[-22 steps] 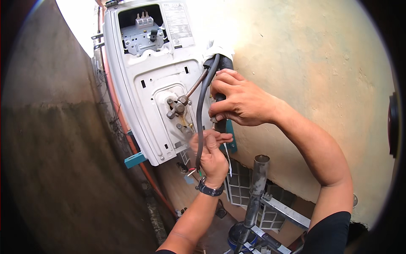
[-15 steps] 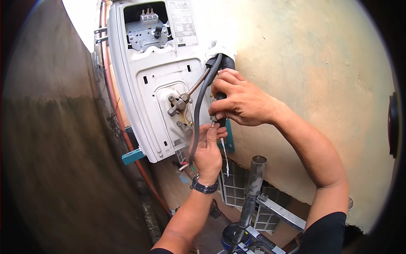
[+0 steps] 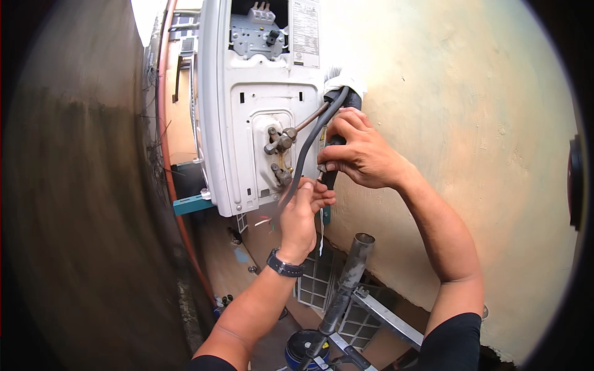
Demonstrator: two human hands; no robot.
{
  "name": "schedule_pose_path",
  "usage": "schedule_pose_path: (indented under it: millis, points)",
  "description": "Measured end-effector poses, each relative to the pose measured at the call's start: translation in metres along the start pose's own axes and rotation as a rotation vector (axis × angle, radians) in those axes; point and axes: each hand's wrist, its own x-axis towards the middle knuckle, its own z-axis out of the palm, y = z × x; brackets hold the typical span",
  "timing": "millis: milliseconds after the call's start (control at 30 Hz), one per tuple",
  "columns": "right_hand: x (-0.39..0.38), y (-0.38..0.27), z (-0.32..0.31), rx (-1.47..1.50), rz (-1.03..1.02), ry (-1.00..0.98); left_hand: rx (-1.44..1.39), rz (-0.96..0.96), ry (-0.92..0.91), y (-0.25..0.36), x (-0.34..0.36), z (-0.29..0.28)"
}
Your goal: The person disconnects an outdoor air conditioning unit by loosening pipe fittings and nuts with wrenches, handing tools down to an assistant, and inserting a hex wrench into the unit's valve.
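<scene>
At the right side of a white outdoor air-conditioner unit (image 3: 216, 111), my right hand (image 3: 366, 151) is closed around a black foam-insulated pipe (image 3: 337, 141), its fingertips at a metal flare nut (image 3: 321, 168). Just below, my left hand (image 3: 301, 216), with a dark watch (image 3: 284, 264) on the wrist, pinches the pipe's bare end under the nut; its fingers partly hide that end. A dark grey cable (image 3: 304, 157) hangs across in front, its lower part by my left thumb. On the unit, the upper valve (image 3: 281, 141) has a copper pipe (image 3: 311, 116) joined to it; the lower valve (image 3: 281, 174) has none.
A terminal block (image 3: 261, 15) shows in the unit's open top. Teal brackets (image 3: 192, 204) support the unit. To the right is a beige wall (image 3: 433, 80), to the left a dark wall (image 3: 74, 185). Below stand a metal post (image 3: 352, 266) and a blue bucket (image 3: 300, 349).
The view has shifted, so the unit appears further right and upright. Both hands stay together at the pipe and nut. The cable's loose lower end has swung and is blurred.
</scene>
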Motion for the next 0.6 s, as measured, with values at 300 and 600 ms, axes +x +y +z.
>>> schedule_pose_path:
  millis: [300,600]
  points:
    - [0.003,0.001,-0.007,0.019,0.02,-0.054,-0.264,-0.032,-0.039,0.0,-0.01,0.013]
    - [0.013,0.002,-0.021,0.139,0.093,-0.109,-0.638,-0.117,-0.233,0.033,-0.016,0.026]
